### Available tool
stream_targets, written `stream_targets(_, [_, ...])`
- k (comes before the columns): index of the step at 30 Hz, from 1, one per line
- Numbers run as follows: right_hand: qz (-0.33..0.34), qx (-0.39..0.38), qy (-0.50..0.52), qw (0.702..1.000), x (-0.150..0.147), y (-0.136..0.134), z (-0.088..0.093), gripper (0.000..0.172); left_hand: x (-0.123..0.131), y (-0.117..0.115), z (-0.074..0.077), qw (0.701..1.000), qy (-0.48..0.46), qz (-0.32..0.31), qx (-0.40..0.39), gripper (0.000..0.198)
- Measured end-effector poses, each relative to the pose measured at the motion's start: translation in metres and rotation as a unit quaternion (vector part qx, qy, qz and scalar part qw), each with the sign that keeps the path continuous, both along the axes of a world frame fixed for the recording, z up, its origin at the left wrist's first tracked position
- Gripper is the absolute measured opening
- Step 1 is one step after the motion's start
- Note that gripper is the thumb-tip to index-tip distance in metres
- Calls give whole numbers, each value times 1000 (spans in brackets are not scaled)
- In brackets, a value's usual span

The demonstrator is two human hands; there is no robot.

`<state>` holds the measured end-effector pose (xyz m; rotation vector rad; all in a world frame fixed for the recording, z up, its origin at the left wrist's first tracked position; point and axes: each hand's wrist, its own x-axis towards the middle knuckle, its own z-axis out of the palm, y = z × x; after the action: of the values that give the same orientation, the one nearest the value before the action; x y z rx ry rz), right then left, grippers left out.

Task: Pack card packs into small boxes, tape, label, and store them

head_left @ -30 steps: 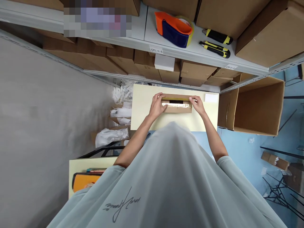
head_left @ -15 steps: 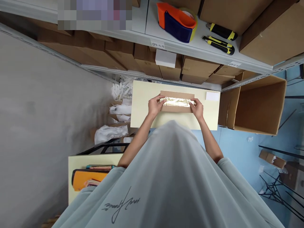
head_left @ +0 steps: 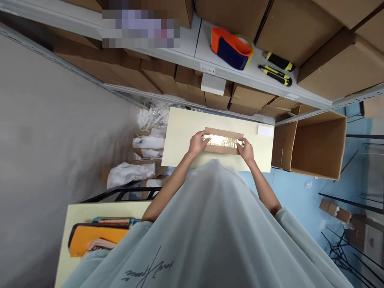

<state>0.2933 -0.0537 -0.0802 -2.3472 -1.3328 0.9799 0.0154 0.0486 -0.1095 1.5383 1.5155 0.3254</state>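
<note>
Head view: left hand (head_left: 198, 143) and right hand (head_left: 246, 150) hold, fingers narrow, the ends of an oblong, shiny-taped, brown cardboard box (head_left: 222, 149) between the pale-yellow surface (head_left: 180, 138)'s side edges.

Around us the light is soft and even, and the plain grey wall (head_left: 60, 132) on our left darkens low down. Past the far edge of our pale yellow desk (head_left: 177, 136) we see a grey metal shelf (head_left: 249, 84) filled with brown boxes (head_left: 294, 32). Off the desk's left edge we see white plastic bags (head_left: 132, 174), and just beside its right edge a big open carton (head_left: 318, 146). Blue floor (head_left: 291, 196) shows beyond the near right corner, with black metal bars (head_left: 351, 203) farther off. Beyond the near left corner we have a second pale yellow table (head_left: 75, 212).
</note>
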Motion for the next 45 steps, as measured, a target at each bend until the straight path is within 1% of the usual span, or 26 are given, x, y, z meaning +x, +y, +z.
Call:
stream_targets(2, [41, 4, -32, 999, 2, 16, 15, 27, -1, 15, 8, 999, 5, -34, 6, 27])
stream_targets(3, [61, 26, -52, 996, 4, 30, 25, 25, 2, 26, 15, 999, 4, -45, 22, 26])
stream_targets(5, [99, 103, -93, 985, 7, 70, 51, 27, 14, 54, 35, 996, -12, -51, 76, 25])
stream_targets(7, [141, 194, -130, 962, 9, 124, 85, 37, 35, 89, 64, 988, -42, -40, 143, 27])
stream_targets(9, [176, 265, -163, 934, 9, 185, 121, 45, 60, 127, 100, 974, -73, -31, 211, 30])
stream_targets(11, [202, 296, -200, 912, 5, 241, 149, 50, 84, 161, 135, 953, -97, -8, 286, 35])
stream_targets(12, [212, 291, -221, 906, 1, 265, 159, 53, 93, 175, 151, 943, -109, 4, 314, 37])
stream_targets(14, [225, 245, -254, 908, -7, 303, 168, 55, 106, 193, 175, 930, -123, 15, 345, 38])
stream_targets(15, [226, 215, -265, 913, -11, 315, 168, 55, 109, 197, 183, 928, -127, 20, 350, 38])
stream_targets(17, [228, 158, -280, 919, -19, 329, 165, 55, 109, 193, 192, 928, -133, 28, 348, 38])
stream_targets(19, [229, 124, -290, 921, -23, 333, 162, 57, 105, 180, 191, 930, -138, 35, 340, 39])
stream_targets(22, [225, 114, -290, 923, -21, 333, 164, 56, 98, 156, 179, 937, -142, 46, 315, 41])
stream_targets(25, [211, 138, -258, 933, -14, 330, 169, 54, 91, 133, 165, 948, -149, 61, 275, 38])
stream_targets(27, [201, 174, -216, 940, -9, 318, 168, 59, 84, 115, 157, 949, -171, 73, 253, 37])
stream_targets(28, [195, 199, -181, 943, -8, 305, 166, 61, 79, 103, 152, 947, -191, 79, 247, 36])
stream_targets(30, [179, 257, -73, 947, -10, 267, 153, 65, 67, 75, 144, 935, -237, 94, 244, 34])
stream_targets(32, [147, 297, 82, 940, -18, 212, 134, 69, 56, 42, 135, 923, -274, 104, 249, 34])
stream_targets(33, [127, 300, 159, 932, -25, 181, 122, 72, 50, 24, 130, 919, -283, 106, 254, 32])
stream_targets(34, [101, 294, 224, 924, -33, 149, 112, 74, 46, 8, 125, 917, -289, 107, 255, 29])
stream_targets(36, [47, 254, 319, 912, -50, 93, 95, 75, 40, -22, 116, 921, -287, 106, 243, 22])
stream_targets(38, [1, 220, 371, 902, -66, 52, 84, 77, 36, -45, 107, 932, -274, 102, 214, 18])
stream_targets(40, [-27, 201, 385, 901, -78, 28, 80, 79, 34, -61, 100, 942, -259, 96, 189, 18])
stream_targets(42, [-36, 193, 383, 903, -83, 15, 81, 79, 31, -73, 98, 946, -251, 88, 184, 20])
stream_targets(45, [-31, 180, 379, 907, -84, 7, 90, 80, 28, -84, 105, 949, -238, 68, 196, 24])
